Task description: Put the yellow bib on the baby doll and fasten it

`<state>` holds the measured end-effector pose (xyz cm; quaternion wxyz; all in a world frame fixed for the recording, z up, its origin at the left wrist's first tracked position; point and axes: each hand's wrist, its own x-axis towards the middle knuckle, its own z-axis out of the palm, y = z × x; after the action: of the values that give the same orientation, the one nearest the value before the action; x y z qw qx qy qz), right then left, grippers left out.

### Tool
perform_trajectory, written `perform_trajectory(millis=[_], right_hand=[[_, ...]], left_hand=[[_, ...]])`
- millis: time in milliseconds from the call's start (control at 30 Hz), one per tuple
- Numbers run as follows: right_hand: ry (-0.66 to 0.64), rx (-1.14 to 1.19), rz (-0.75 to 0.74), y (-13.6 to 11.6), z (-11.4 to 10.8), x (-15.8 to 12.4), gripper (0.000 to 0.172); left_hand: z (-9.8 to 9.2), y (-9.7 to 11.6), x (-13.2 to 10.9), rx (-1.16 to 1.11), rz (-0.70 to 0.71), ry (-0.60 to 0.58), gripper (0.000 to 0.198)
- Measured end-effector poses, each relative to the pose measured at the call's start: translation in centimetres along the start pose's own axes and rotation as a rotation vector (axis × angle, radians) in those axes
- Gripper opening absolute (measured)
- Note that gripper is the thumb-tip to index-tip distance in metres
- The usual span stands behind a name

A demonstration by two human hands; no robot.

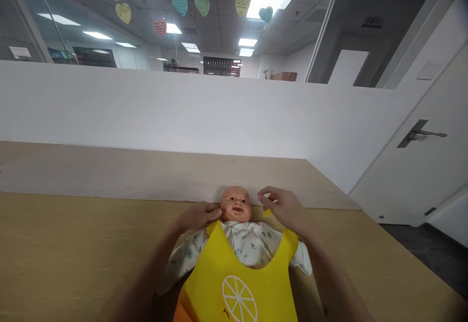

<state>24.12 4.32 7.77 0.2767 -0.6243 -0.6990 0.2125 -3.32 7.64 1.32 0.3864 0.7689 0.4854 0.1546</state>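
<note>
A baby doll (237,201) in a white patterned top (252,241) lies on its back, its head away from me. Over its chest spreads a yellow bib (212,273) with a white citrus-slice print and an orange part at the lower left. My left hand (200,215) is closed at the bib's left strap, fingertips beside the doll's cheek; its grip is partly hidden. On the other side, my right hand (283,208) is closed on the right strap, raised beside the doll's head. A yellow strap end shows below its fingers. The bib's bottom runs out of view.
The doll lies on a wooden tabletop (91,244), with a paler raised strip (146,171) behind it. Beyond stands a white wall (183,112) below a glass window with heart-shaped notes (202,5). A white door with a metal handle (420,133) is at the right.
</note>
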Motion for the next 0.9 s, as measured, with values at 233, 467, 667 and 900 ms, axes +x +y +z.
perform_trajectory(millis=[233,467,667,900], right_hand=[[0.555,0.442,0.015,0.7,0.8,1.2,0.035],[0.282,0.145,0.022,2.1,2.5,2.2,0.042],[-0.209,-0.174,0.09,2.2,0.0,0.1,0.043],[-0.687,-0.029,0.27,3.1,1.4,-0.2,0.039]], left_hand=[[-0.6,1.6,-2.0,0.204,-0.105,-0.037,0.055],[0.1,3.3,-2.5,0.235,-0.003,-0.085,0.036],[-2.3,3.6,-3.8,-0.147,0.026,-0.157,0.022],[-2.2,2.9,-3.7,-0.246,-0.044,-0.12,0.017]])
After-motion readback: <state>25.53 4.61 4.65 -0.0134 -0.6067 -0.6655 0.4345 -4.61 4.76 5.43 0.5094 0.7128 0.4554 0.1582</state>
